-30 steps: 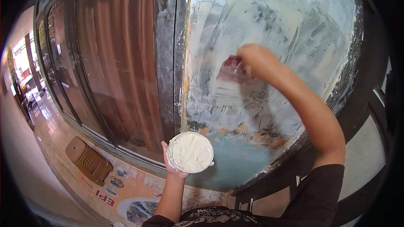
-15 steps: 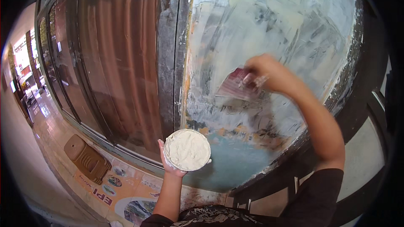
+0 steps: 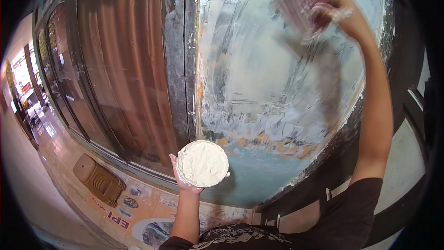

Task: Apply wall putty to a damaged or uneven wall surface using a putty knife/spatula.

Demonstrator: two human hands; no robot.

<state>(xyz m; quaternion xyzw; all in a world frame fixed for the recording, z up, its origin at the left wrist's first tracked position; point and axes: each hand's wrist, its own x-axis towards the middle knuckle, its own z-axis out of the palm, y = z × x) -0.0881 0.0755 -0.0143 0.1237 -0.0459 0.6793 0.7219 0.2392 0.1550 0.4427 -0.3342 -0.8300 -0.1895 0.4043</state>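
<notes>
A round tub of off-white putty [image 3: 202, 163] rests in my left hand [image 3: 188, 187], whose fingers wrap its underside and edge. My right hand [image 3: 344, 14] is raised high at the wall, closed around a dark red putty knife [image 3: 300, 11] with a wide blade. Blade and fingers are smeared with putty and a little blurred. Behind them, the wall panel [image 3: 259, 65] carries uneven pale grey-white putty with dark streaks. Lower down, its surface is flaking orange and bare blue-green. Whether the blade touches the wall, I cannot tell.
Left of the panel stand a dark wooden frame [image 3: 177, 55] and glazed panes with a brown curtain [image 3: 125, 65] behind. A brown plastic stool [image 3: 99, 179] and a printed banner [image 3: 150, 224] are on the tiled floor. Dark framework [image 3: 407, 97] borders the right side.
My right hand has swept up and to the right across the wall with the putty knife. The tub in my left hand has barely moved.
</notes>
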